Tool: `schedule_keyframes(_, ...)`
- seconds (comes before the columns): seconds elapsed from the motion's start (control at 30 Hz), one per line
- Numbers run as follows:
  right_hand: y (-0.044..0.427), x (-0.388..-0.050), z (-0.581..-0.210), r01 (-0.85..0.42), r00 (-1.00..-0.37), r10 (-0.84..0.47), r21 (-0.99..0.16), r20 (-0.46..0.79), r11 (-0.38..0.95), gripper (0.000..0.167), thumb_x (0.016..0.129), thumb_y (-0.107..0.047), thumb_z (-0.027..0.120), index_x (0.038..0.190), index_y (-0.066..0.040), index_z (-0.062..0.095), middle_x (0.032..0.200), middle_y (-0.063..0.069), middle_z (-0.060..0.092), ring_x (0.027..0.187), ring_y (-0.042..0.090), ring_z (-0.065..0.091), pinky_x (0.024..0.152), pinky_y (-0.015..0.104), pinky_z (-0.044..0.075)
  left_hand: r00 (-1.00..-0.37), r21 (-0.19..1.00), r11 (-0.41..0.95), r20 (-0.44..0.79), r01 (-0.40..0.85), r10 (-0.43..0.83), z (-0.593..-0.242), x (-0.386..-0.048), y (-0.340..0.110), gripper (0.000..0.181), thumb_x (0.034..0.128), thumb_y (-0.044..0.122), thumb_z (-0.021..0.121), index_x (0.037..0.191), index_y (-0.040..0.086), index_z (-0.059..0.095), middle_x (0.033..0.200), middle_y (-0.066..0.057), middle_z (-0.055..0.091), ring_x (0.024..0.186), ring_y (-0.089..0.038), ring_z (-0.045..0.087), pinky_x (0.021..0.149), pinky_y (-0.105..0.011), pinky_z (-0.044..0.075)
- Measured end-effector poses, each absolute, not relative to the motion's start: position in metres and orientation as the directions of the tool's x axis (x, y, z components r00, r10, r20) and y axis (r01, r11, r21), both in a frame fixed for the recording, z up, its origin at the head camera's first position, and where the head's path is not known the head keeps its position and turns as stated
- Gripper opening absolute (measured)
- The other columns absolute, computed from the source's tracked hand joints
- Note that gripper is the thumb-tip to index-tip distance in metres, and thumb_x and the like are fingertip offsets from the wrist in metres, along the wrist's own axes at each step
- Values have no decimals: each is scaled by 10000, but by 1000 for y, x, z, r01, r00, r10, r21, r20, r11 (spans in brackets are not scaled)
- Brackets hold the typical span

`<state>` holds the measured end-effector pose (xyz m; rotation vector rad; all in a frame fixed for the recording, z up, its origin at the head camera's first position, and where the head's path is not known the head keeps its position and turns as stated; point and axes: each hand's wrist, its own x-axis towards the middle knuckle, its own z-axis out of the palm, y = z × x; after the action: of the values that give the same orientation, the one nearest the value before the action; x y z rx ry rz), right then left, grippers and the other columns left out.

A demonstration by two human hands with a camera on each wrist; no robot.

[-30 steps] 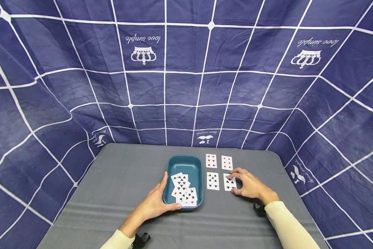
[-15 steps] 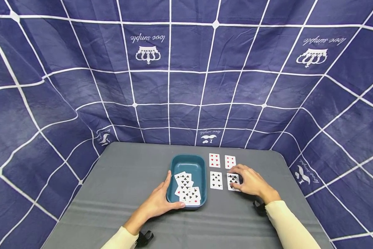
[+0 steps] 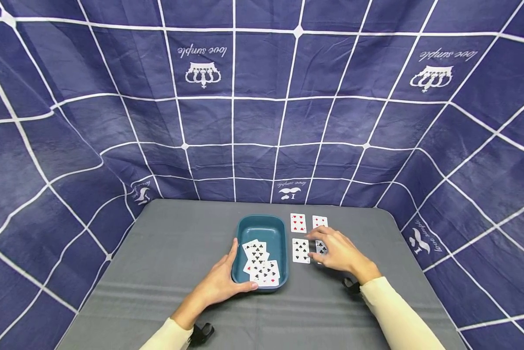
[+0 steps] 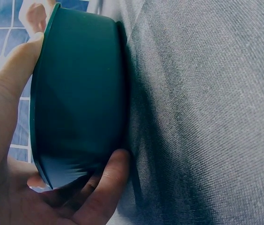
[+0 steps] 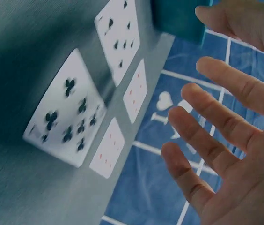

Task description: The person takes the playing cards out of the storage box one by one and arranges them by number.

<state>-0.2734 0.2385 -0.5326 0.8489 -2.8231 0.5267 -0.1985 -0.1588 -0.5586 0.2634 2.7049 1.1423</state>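
Note:
My left hand point(image 3: 218, 283) holds the teal tray point(image 3: 262, 229) at its near left corner. In the left wrist view the thumb lies at the rim and the fingers curl against the tray's wall point(image 4: 78, 89). Several loose playing cards point(image 3: 262, 265) overlap inside it. My right hand point(image 3: 338, 250) hovers over the laid-out cards, fingers spread and nothing between them. Below it lies a clubs card point(image 5: 69, 119), partly covered in the head view. Left of that is a spades card point(image 3: 301, 251); behind are a hearts card point(image 3: 298, 222) and a diamonds card point(image 3: 319, 221).
A grey cloth-covered table point(image 3: 179, 243) carries everything. Blue curtains point(image 3: 262, 121) with white grid lines enclose its back and sides. A black strap point(image 3: 202, 334) sits at the left wrist, another strap point(image 3: 351, 286) at the right.
My right hand has shifted left from the clubs card toward the spades card, its fingers now off the clubs card. The left hand keeps its hold on the tray.

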Motion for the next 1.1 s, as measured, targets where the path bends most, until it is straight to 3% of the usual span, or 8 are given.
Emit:
schedule_keyframes(0.4, 193, -279, -520, -640, -765, -573, -252, 294, 726, 455, 972, -320, 927, 1393, -164, 850, 1422, 27, 782, 1314, 289, 783, 1096, 557, 648, -969, 722, 686, -96, 90, 229, -559, -197, -160, 1505, 814, 633, 1039, 1896, 166, 102, 1810, -360, 432, 1656, -585, 473, 1280, -771, 460)
schedule_keyframes(0.67, 163, -282, -513, -666, -743, -601, -236, 294, 708, 482, 979, -351, 937, 1416, -177, 829, 1491, 62, 752, 1345, 325, 769, 1098, 576, 643, -965, 730, 678, -107, 87, 239, -560, -198, -160, 1491, 832, 636, 1026, 1896, 173, 91, 1821, -379, 396, 1679, -618, 423, 1286, -797, 435)
schedule_keyframes(1.1, 116, -289, -505, -687, -727, -667, -193, 162, 701, 614, 957, -347, 982, 1519, -210, 774, 1498, 52, 729, 1339, 297, 735, 1073, 552, 659, -965, 721, 686, -103, 95, 242, -560, -198, -160, 1485, 846, 626, 1020, 1896, 162, 79, 1820, -334, 434, 1640, -560, 503, 1261, -752, 486)
